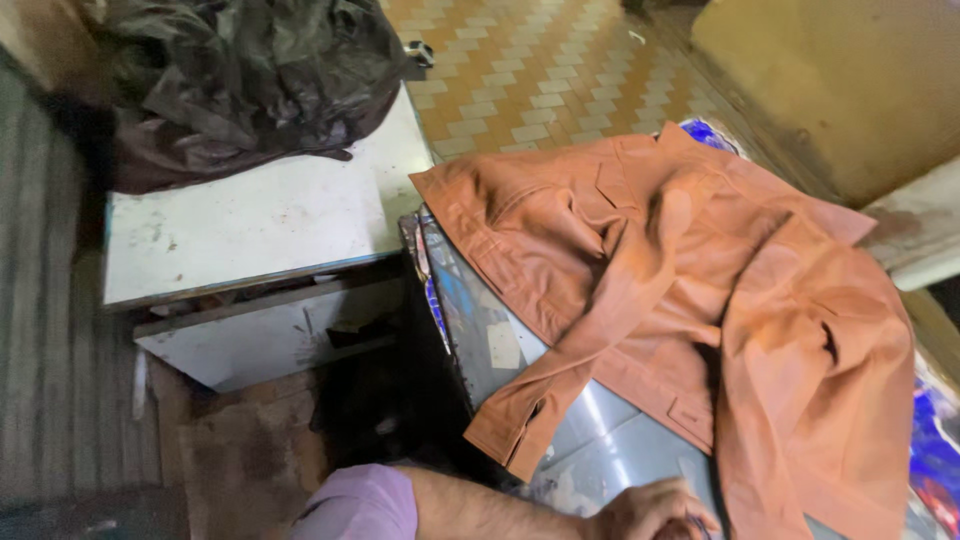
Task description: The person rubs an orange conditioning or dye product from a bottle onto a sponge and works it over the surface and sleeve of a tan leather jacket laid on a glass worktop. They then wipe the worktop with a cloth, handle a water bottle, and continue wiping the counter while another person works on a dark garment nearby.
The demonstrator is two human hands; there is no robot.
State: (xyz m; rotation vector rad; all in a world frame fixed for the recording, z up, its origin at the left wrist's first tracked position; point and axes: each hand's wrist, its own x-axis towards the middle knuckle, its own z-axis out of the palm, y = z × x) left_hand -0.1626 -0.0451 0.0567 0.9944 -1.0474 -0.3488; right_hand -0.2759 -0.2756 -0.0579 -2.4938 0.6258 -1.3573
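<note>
Nearest, at the bottom edge, a hand [650,512], which one cannot be told, curled on the shiny table [600,440], grip hidden, just beside the orange shirt's hem. Beyond, orange shirt [700,290] spread flat, sleeve hanging off the near edge. Left, white bench [250,225] bearing a black plastic bag [240,70]. Farthest, tiled floor [540,70].

Matt orange cloth shirt [700,300]; glossy black plastic bag [240,70]; scuffed white table [250,230].

Dim, soft (shadowed left), slightly blurred.
</note>
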